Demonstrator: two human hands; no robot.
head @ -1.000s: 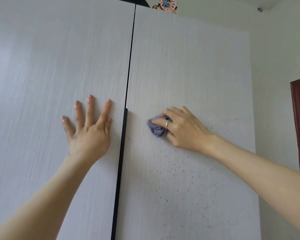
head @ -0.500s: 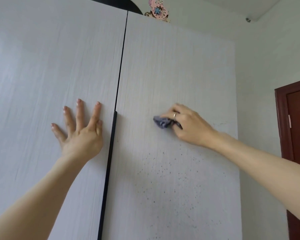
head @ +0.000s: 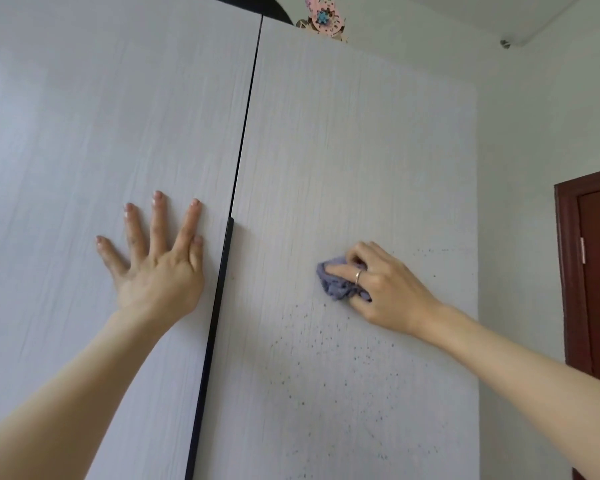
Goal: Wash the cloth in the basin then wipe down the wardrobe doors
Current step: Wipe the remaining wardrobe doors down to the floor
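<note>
Two pale wood-grain wardrobe doors fill the view: the left door (head: 84,133) and the right door (head: 361,150), split by a dark gap. My left hand (head: 156,265) lies flat on the left door with fingers spread. My right hand (head: 378,285) presses a bunched purple-grey cloth (head: 333,282) against the right door at mid height. Many small dark specks (head: 326,358) dot the right door below the cloth. No basin is in view.
A black vertical handle strip (head: 219,323) runs down the edge between the doors. A white wall (head: 534,202) stands right of the wardrobe, with a dark red-brown door (head: 596,271) at the far right. A pink ornament (head: 323,19) sits on top of the wardrobe.
My right hand has slid the cloth to the right and then slightly down across the right door. My left hand stays flat on the left door. The camera has turned a little.
</note>
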